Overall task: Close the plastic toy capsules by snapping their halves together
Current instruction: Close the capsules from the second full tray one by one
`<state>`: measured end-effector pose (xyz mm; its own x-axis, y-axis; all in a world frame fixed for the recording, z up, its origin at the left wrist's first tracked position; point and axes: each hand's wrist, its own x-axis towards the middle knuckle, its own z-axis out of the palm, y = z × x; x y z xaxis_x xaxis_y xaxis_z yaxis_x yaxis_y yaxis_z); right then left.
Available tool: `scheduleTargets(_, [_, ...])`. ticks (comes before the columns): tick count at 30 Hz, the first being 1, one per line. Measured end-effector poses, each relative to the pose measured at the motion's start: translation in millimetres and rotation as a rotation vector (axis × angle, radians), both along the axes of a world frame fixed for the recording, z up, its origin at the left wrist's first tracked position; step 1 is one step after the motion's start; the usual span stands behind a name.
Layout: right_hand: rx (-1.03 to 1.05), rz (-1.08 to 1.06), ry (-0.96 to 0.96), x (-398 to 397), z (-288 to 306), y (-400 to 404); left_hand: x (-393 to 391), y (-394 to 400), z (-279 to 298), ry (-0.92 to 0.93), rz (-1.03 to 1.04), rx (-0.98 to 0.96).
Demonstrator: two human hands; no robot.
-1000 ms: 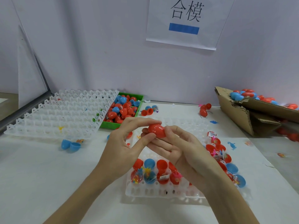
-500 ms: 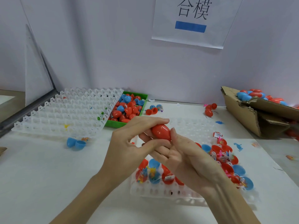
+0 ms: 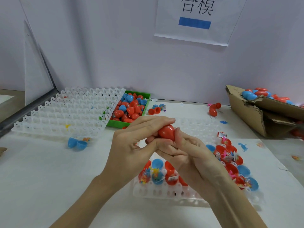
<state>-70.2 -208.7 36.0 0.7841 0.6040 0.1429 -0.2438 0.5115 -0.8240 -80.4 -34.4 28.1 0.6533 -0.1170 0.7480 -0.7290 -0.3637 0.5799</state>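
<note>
Red capsule (image 3: 166, 132) held above tray (image 3: 166, 193), mid-worktop (image 3: 49, 170). Pinched by left hand (image 3: 131, 145) from above and right hand (image 3: 189, 155) from below, fingers (image 3: 158, 120) curled around it, apparently to squeeze halves shut. Seam hidden; closure unconfirmed. Open capsules (image 3: 157, 174) waiting in tray.

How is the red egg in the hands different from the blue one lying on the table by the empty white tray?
The red plastic egg capsule looks closed into one egg; the blue plastic capsule lies open in two halves. The red one is gripped off the table by the left hand and right hand; the blue one lies untouched. Both are smooth plastic.
</note>
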Motion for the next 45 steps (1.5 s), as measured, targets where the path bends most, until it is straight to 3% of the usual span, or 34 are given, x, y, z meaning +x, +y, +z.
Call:
scheduleTargets(3, [-0.008,-0.050,0.001,-0.4,1.6,2.1,2.1,-0.5,-1.9,0.142,-0.091,-0.069])
scheduleTargets(5, [-0.126,-0.220,-0.079,-1.9,0.6,4.5,1.7,-2.2,-3.7,0.307,-0.205,-0.143])
scheduleTargets(9, [-0.543,-0.747,-0.585,-4.2,-3.5,4.9,0.6,-6.3,-3.3,0.525,-0.255,-0.432])
scheduleTargets(12, [-0.811,-0.904,-0.898,0.2,-10.2,2.8,3.1,-7.9,-2.9,0.630,-0.145,-0.475])
scheduleTargets(15, [-0.931,-0.919,-1.047,2.9,-16.8,3.4,4.7,-5.9,-7.3,0.722,-0.186,-0.503])
scheduleTargets(20, [-0.925,-0.891,-1.017,4.9,-16.4,3.8,9.9,4.4,-0.6,0.899,-0.388,-0.693])
scheduleTargets(25, [-0.888,-0.804,-0.997,-1.1,-11.7,5.6,9.8,9.1,0.8,0.973,-0.513,-0.672])
scheduleTargets(31, [-0.901,-0.850,-1.057,-3.1,-14.1,7.2,9.0,5.6,0.4,1.054,-0.612,-0.730])
scheduleTargets(45, [-1.038,-0.720,-1.029,6.1,-17.4,1.1,13.5,3.1,-8.3,0.953,-0.452,-0.625])
